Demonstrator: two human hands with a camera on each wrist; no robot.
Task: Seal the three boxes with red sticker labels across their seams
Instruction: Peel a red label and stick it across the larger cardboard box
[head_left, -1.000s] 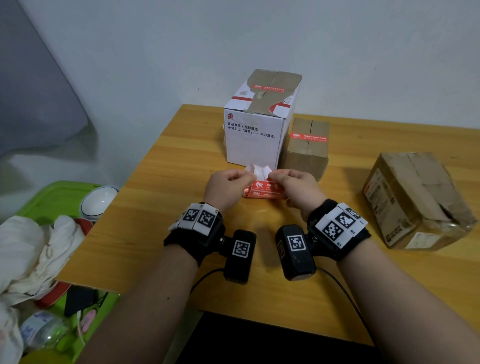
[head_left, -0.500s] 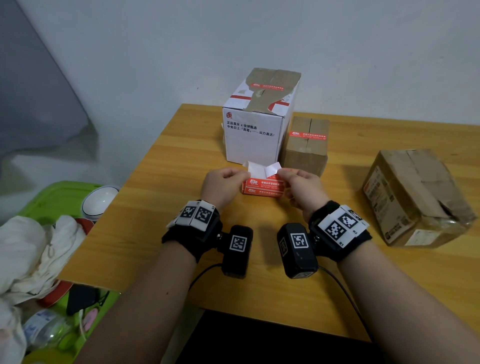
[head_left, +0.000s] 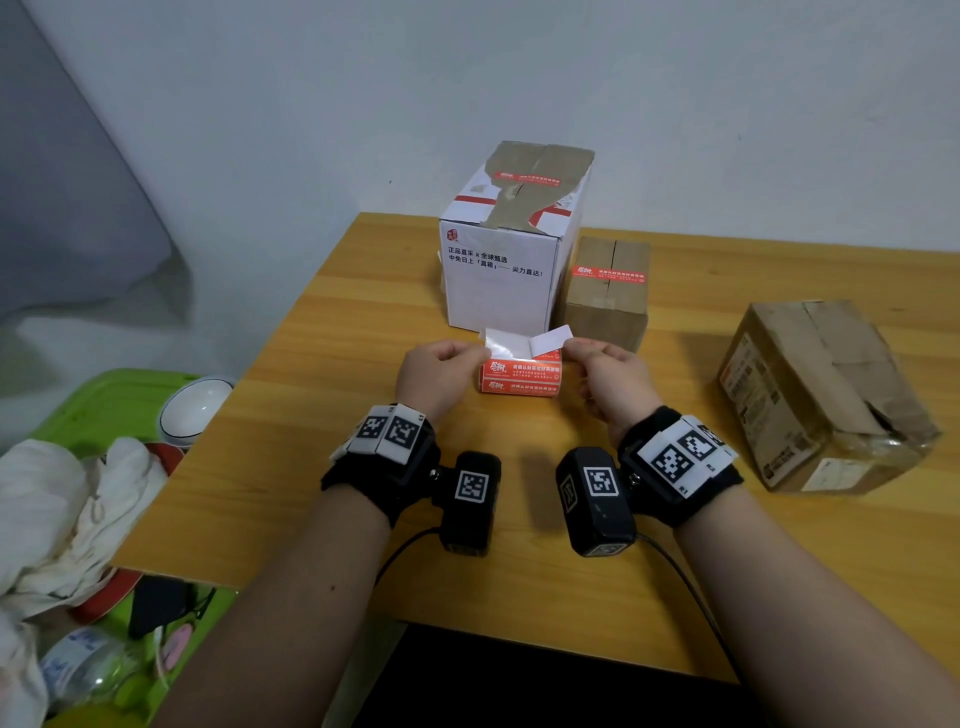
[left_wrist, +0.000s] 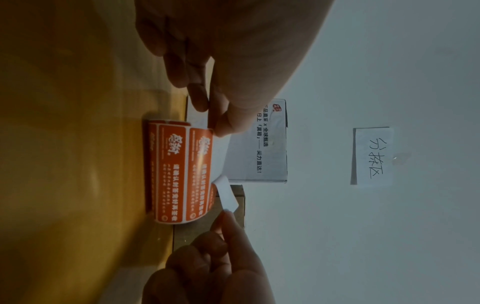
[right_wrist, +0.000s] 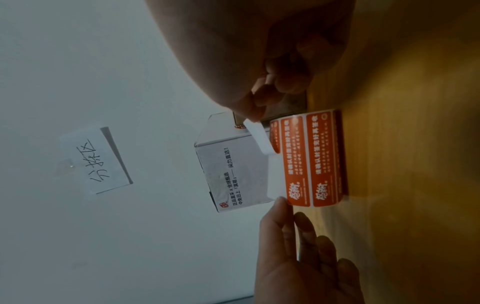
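- The right hand (head_left: 605, 376) pinches the free end of one red sticker label (head_left: 551, 339) between thumb and fingers (right_wrist: 259, 111), its white back turned up; gripping only the tip probably keeps the glue off the skin.
- The left hand (head_left: 441, 370) closes its fingers (left_wrist: 200, 96) on the bare backing strip (head_left: 506, 343), likely so the label peels instead of dragging the strip along.
- The label roll (head_left: 521, 376) lies on the counter (head_left: 363, 332) between both hands, which lets the paper feed out flat.
- Just behind stand the white box (head_left: 501, 280) and the small brown box (head_left: 608, 291), touching side by side, each with a red label across its top seam.
- The large brown box (head_left: 815, 395) sits well apart to the right, tilted, with no red label in view; I judge this sticker is meant for it.
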